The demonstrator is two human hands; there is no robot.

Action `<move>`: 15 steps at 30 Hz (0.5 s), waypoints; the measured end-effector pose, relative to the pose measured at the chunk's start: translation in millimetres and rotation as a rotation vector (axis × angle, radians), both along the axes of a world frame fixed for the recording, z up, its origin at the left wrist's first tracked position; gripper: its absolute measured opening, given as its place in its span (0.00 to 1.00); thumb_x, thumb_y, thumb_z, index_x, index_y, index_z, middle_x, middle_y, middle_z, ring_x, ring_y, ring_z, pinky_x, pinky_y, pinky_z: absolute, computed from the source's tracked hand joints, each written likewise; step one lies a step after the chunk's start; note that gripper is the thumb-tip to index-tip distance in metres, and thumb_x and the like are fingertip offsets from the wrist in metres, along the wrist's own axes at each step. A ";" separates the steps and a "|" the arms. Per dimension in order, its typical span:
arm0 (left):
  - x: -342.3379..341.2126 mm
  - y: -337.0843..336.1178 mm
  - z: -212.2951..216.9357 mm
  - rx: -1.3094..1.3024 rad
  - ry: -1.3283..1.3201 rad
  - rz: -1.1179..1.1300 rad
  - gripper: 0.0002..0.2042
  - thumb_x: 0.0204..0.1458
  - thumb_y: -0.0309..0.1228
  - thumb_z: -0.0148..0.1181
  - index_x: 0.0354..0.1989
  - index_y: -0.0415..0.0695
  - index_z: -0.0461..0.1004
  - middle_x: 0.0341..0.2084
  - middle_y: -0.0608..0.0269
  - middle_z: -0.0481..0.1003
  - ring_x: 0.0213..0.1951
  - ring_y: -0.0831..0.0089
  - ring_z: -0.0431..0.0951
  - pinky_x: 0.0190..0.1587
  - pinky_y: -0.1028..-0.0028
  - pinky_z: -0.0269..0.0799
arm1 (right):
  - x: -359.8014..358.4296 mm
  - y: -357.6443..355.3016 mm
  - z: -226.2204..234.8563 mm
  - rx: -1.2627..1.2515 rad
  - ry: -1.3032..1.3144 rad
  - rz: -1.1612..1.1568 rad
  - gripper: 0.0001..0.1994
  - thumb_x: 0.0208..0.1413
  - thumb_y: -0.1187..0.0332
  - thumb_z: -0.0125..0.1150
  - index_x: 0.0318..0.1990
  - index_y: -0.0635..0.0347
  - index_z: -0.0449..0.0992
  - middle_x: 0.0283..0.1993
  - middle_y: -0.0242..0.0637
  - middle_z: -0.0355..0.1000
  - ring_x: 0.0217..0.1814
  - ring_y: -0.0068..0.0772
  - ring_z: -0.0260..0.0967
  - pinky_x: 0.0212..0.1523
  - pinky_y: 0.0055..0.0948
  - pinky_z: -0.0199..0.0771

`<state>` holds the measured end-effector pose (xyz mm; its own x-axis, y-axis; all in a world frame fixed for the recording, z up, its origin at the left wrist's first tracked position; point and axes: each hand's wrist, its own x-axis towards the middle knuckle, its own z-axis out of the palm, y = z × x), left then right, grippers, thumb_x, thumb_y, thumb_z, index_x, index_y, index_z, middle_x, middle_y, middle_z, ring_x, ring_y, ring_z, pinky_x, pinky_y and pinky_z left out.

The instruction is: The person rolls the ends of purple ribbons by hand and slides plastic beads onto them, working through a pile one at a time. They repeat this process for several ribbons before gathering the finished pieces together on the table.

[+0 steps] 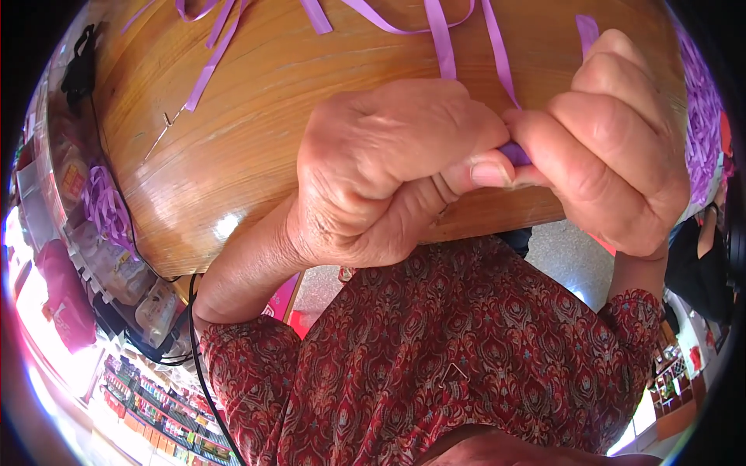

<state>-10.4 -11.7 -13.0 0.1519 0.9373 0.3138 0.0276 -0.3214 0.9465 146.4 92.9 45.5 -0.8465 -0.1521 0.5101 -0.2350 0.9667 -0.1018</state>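
Note:
A purple ribbon [515, 154] is pinched between my two hands above the near part of the wooden table [256, 101]. My left hand [388, 163] is closed, its thumb pressed along the ribbon. From the right, my right hand [610, 147] meets it with curled fingers gripping the same bit. Only a short, folded-looking piece shows between the fingertips; the rest is hidden. Behind my hands, purple ribbon strips [497, 50] run toward the far edge of the view. One strip's end at the left touches a thin metal hook [165, 130] lying on the wood.
A heap of purple ribbon strips [702, 116] is beyond the table's right side. More purple strips [109, 208] hang at the left, near clear plastic packets [155, 311] and a black cord [194, 334]. A person in dark clothes [699, 268] is at the far right.

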 end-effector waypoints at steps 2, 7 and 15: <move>1.7 1.7 1.2 -0.002 -0.042 -0.018 0.12 0.53 0.33 0.59 0.38 0.35 0.74 0.27 0.57 0.75 0.29 0.70 0.75 0.33 0.74 0.68 | 0.3 0.9 0.9 0.011 0.010 0.005 0.16 0.37 0.66 0.66 0.26 0.73 0.72 0.22 0.40 0.63 0.21 0.33 0.59 0.19 0.31 0.54; -1.9 3.8 4.7 0.085 0.042 -0.097 0.13 0.54 0.35 0.57 0.39 0.36 0.73 0.28 0.56 0.75 0.29 0.69 0.75 0.33 0.73 0.69 | 8.1 5.8 -7.1 0.017 0.044 0.036 0.16 0.39 0.65 0.66 0.25 0.73 0.72 0.21 0.41 0.62 0.20 0.34 0.58 0.19 0.32 0.53; -5.4 -1.7 13.9 -0.154 -0.052 0.029 0.11 0.58 0.35 0.54 0.38 0.40 0.74 0.33 0.65 0.74 0.38 0.79 0.72 0.44 0.77 0.67 | 13.3 5.1 -6.0 -0.702 -0.311 -0.228 0.18 0.48 0.58 0.62 0.26 0.68 0.69 0.20 0.37 0.59 0.21 0.35 0.57 0.24 0.33 0.57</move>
<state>-15.8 -13.5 0.8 0.1112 0.9787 0.1725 -0.0153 -0.1718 0.9850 159.7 97.9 39.4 -0.9372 0.3110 0.1578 0.1002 0.6735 -0.7323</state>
